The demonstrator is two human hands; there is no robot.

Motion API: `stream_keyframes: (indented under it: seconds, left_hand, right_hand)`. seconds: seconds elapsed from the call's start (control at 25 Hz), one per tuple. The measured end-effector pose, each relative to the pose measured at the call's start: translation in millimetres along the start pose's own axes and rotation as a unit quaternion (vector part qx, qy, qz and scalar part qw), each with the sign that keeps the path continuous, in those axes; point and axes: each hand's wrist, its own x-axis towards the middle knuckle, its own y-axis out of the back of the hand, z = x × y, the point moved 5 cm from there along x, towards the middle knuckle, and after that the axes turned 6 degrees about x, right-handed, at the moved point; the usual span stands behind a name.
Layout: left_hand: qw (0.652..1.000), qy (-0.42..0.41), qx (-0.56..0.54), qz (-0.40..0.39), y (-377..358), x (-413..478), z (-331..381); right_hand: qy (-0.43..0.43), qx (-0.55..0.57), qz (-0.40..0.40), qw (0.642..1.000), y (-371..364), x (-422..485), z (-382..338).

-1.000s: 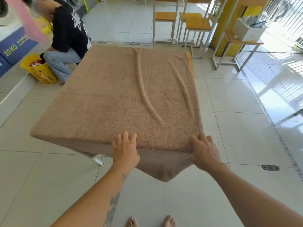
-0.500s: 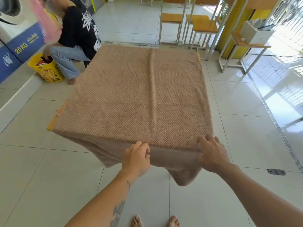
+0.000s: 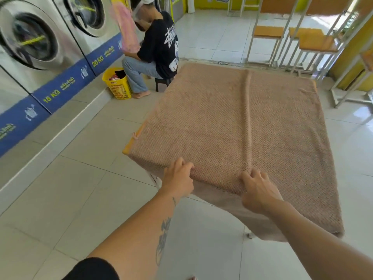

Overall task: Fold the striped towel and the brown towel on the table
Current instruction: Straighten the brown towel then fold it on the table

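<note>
Brown towel (image 3: 232,126) spread flat over the table (image 3: 127,147), covering nearly all of the top; only a strip of yellow table edge shows at the left side; near hem droops over the front edge, lower toward the right corner; one raised crease runs lengthwise down the middle. Striped towel not in view.

Left hand (image 3: 178,179) at the near edge toward the left corner, fingers curled together and pressing into the cloth at the lip; whether it pinches the hem cannot be told. Right hand (image 3: 257,190) at the foot of the crease, thumb and fingers drawn close on the cloth at the edge; looks like a pinch, though the underside is hidden.

Judged step: squaring and gripping the near hem before the first fold; folding itself not begun.

Risks: the hanging right corner is heavier, so lifting could drag the towel off toward that side; hands sit left of centre, so the fold may come up skewed; the crease, if not smoothed, gets folded in. Seated person (image 3: 155,51) by the washing machines (image 3: 40,41) and yellow basket (image 3: 116,85) stays well apart from the table.
</note>
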Motion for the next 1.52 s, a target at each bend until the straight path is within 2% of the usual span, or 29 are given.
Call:
stream_keyframes:
  seconds: [0.36, 0.6, 0.68, 0.8, 1.08, 1.24, 1.4, 1.52]
  left_hand:
    - [0.998, -0.017, 0.026, 0.062, -1, 4, -23]
    - [0.996, 0.045, 0.019, 0.071, -6, -18, -65]
    - [0.995, 0.056, -0.002, 0.077, -2, -18, -71]
    - [0.993, 0.064, -0.013, 0.098, 8, -11, -74]
    - [0.991, -0.017, 0.067, 0.112, 6, 9, -51]
    - [0.991, -0.006, 0.061, 0.117, -2, 2, -54]
    - [0.993, 0.023, 0.05, 0.101, -16, -17, -64]
    - [0.994, 0.023, 0.027, 0.106, -15, -23, -57]
  right_hand:
    - [0.053, -0.03, 0.055, 0.997, -12, 6, -18]
    - [0.111, 0.005, 0.057, 0.992, -25, -6, -50]
    - [0.099, 0.017, 0.07, 0.993, -23, -2, -50]
    - [0.064, -0.028, 0.049, 0.996, -19, 4, -42]
    - [0.089, -0.023, 0.097, 0.991, -24, 1, -34]
    - [0.075, -0.008, 0.089, 0.993, -34, -10, -27]
    - [0.095, 0.037, 0.095, 0.99, -35, -27, -22]
    - [0.076, 0.012, 0.119, 0.99, -25, -29, -6]
